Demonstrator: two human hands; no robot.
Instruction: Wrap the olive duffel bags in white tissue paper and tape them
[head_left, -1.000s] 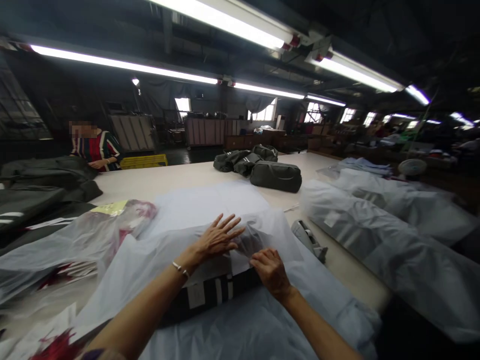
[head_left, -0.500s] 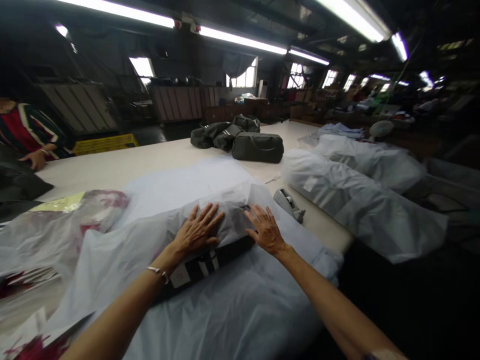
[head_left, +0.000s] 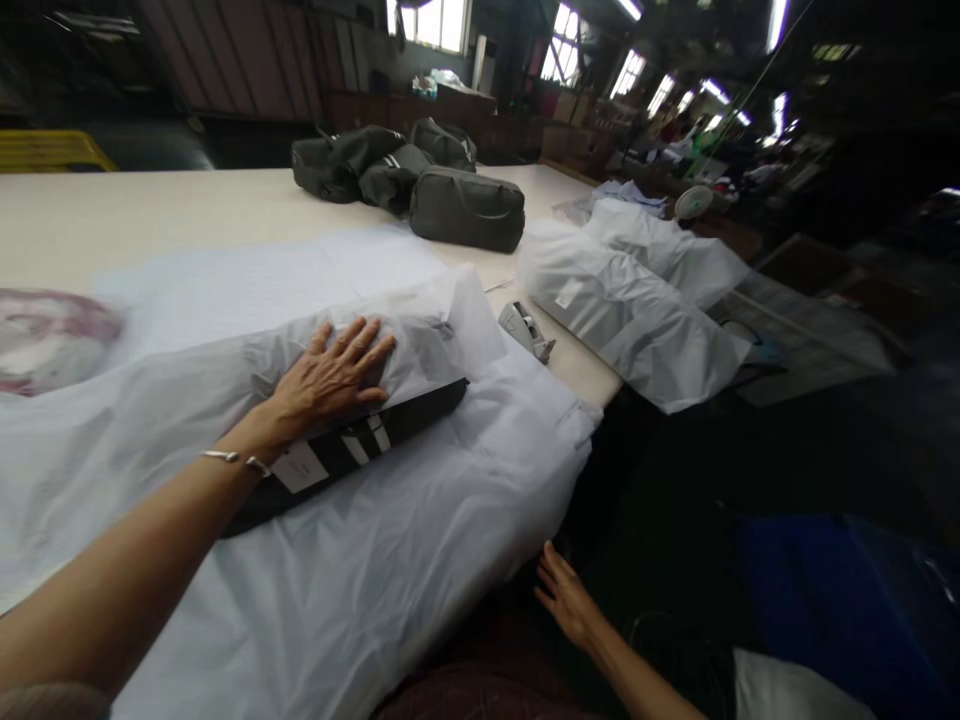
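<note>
My left hand (head_left: pixel 334 372) lies flat, fingers stretched, on a translucent white plastic bag (head_left: pixel 424 335). Under that plastic is a dark bag with white stripes (head_left: pixel 420 418), its lower side uncovered. A white tag (head_left: pixel 300 466) hangs on it just below my left wrist. Both rest on a pile of thin white plastic bags (head_left: pixel 360 590) that drapes over the table's front edge. Down beside that edge, my right hand (head_left: pixel 568 598) is off the table with its fingers apart and nothing in it, close to the hanging plastic. A grey tape dispenser (head_left: pixel 526 332) sits beyond the pile.
Several dark green bags (head_left: pixel 466 208) stand farther back on the pale table (head_left: pixel 187 205). Plastic-wrapped bags (head_left: pixel 622 305) lie at the right, reaching past the table edge. Something blue (head_left: pixel 840 590) is low at the right. A small fan (head_left: pixel 694 203) stands behind.
My right hand has left the plastic-covered bag and dropped down to the right, past the table edge. The left hand stays on the bag. The view has turned right and downward.
</note>
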